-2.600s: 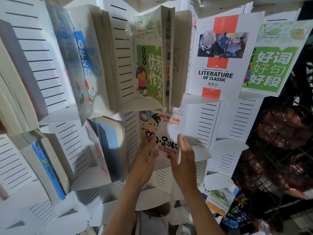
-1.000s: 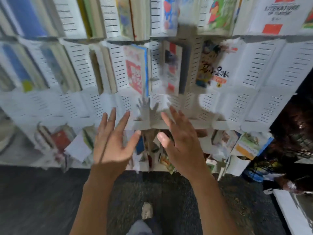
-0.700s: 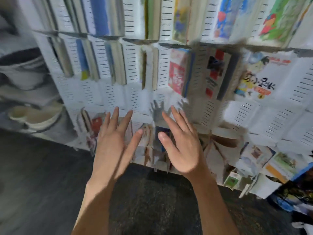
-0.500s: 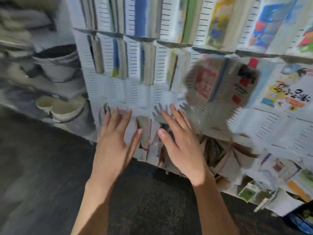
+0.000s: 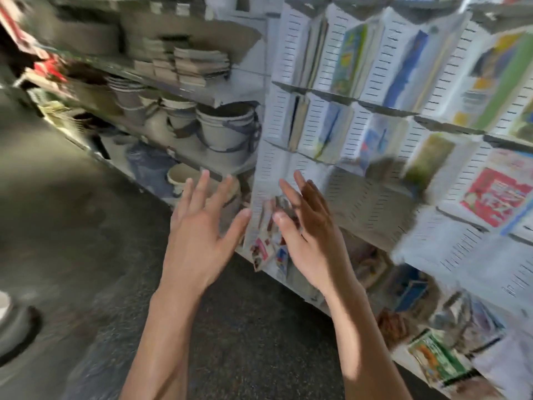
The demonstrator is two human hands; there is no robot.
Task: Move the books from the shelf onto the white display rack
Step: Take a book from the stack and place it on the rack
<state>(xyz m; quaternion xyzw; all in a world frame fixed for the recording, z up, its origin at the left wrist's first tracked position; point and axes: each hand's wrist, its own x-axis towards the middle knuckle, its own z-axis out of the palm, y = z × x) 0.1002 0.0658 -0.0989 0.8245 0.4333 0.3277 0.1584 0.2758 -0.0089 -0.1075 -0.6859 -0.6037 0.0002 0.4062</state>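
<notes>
The white display rack (image 5: 372,194) fills the right half of the view, its slotted pockets holding several colourful books, among them a red-and-white one (image 5: 496,200) at the far right. Both my hands are raised in front of the rack's left edge, fingers spread and holding nothing. My left hand (image 5: 202,235) is over the dark floor, left of the rack. My right hand (image 5: 311,235) is in front of a low pocket with small booklets (image 5: 265,252). The view is motion-blurred.
A shelf (image 5: 184,93) on the left carries stacked books (image 5: 199,64), bowls and white buckets (image 5: 227,128). The dark floor (image 5: 86,226) spreads at lower left. Loose books (image 5: 438,362) lie at the rack's foot on the right.
The view has swung left from the rack pockets to the shelf with buckets. Both hands left the cartoon-cover book in its pocket and stay raised, empty and spread.
</notes>
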